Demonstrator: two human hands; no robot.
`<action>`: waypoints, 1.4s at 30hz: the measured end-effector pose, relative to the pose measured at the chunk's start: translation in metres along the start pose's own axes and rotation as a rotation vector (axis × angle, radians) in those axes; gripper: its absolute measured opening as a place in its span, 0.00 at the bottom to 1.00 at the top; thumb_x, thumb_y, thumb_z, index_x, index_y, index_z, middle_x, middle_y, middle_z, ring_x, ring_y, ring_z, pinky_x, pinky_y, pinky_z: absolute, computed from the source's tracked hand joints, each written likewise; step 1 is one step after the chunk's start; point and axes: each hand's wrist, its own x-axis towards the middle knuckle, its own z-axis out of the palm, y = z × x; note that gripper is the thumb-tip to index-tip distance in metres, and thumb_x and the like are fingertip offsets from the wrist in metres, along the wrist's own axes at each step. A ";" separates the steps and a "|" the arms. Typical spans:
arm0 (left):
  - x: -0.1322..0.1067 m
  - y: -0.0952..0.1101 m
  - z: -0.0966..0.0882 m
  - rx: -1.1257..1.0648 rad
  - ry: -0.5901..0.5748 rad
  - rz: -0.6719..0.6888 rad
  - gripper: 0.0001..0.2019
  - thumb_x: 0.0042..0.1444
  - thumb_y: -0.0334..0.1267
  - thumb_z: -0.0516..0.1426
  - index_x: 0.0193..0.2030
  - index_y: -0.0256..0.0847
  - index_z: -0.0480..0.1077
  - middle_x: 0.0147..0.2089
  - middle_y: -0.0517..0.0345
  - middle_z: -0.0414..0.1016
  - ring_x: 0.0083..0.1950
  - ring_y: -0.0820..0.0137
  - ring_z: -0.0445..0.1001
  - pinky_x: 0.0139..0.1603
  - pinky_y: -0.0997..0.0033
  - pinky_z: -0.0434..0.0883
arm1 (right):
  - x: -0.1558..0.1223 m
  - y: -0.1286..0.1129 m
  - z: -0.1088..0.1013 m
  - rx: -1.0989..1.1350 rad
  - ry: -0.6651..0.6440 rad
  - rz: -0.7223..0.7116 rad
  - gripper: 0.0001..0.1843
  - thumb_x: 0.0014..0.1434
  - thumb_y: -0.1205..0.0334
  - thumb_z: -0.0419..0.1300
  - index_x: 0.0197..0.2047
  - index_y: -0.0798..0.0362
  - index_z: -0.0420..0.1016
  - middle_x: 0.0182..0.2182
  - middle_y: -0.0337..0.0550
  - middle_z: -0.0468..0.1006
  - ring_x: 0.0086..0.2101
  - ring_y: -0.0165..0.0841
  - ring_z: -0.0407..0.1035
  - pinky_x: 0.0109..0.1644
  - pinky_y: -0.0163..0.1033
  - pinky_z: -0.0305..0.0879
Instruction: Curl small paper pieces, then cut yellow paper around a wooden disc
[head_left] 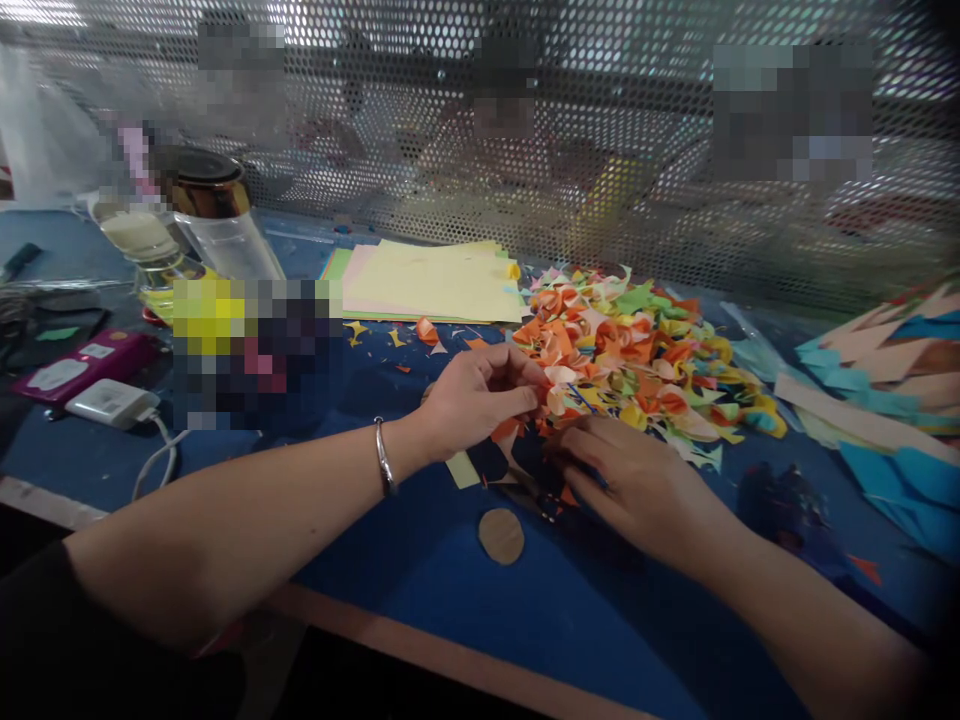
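The left hand (480, 395), thumb and finger close together, and the right hand (619, 470), fingers curled, seem to pick at the paper pile (630, 345) on the blue table (420, 560), but I can't tell what they grip, and gentle pinching looks best next

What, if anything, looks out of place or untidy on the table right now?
Mostly stray bits: small paper scraps lie loose on the blue table in front of the sheet stack, apart from the colorful paper heap. The stack is also uneven, with pink and green edges sticking out on its left.
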 end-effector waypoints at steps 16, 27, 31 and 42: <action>-0.002 0.002 -0.003 0.056 -0.106 -0.049 0.09 0.50 0.33 0.66 0.35 0.37 0.70 0.30 0.62 0.76 0.30 0.79 0.75 0.36 0.75 0.72 | -0.003 -0.009 -0.021 0.645 0.025 0.476 0.09 0.64 0.55 0.59 0.38 0.49 0.78 0.31 0.42 0.82 0.29 0.34 0.74 0.30 0.36 0.68; -0.004 0.003 -0.004 0.134 -0.162 -0.072 0.07 0.51 0.33 0.65 0.35 0.37 0.71 0.30 0.61 0.76 0.31 0.78 0.74 0.35 0.74 0.71 | 0.001 -0.010 -0.025 0.947 0.090 0.609 0.11 0.58 0.51 0.67 0.34 0.51 0.79 0.29 0.42 0.80 0.27 0.31 0.74 0.29 0.34 0.72; -0.004 0.003 -0.004 0.151 -0.165 -0.077 0.08 0.51 0.33 0.65 0.36 0.37 0.71 0.31 0.60 0.76 0.32 0.78 0.75 0.37 0.73 0.72 | 0.001 -0.008 -0.022 1.041 0.123 0.655 0.13 0.55 0.51 0.70 0.33 0.52 0.78 0.27 0.41 0.79 0.26 0.31 0.75 0.27 0.33 0.72; -0.008 0.005 0.000 0.371 -0.151 0.061 0.06 0.52 0.35 0.62 0.37 0.39 0.71 0.33 0.59 0.77 0.33 0.77 0.75 0.36 0.75 0.72 | 0.005 -0.013 -0.020 1.122 0.067 0.679 0.13 0.53 0.52 0.70 0.34 0.52 0.76 0.26 0.41 0.80 0.23 0.29 0.74 0.25 0.33 0.70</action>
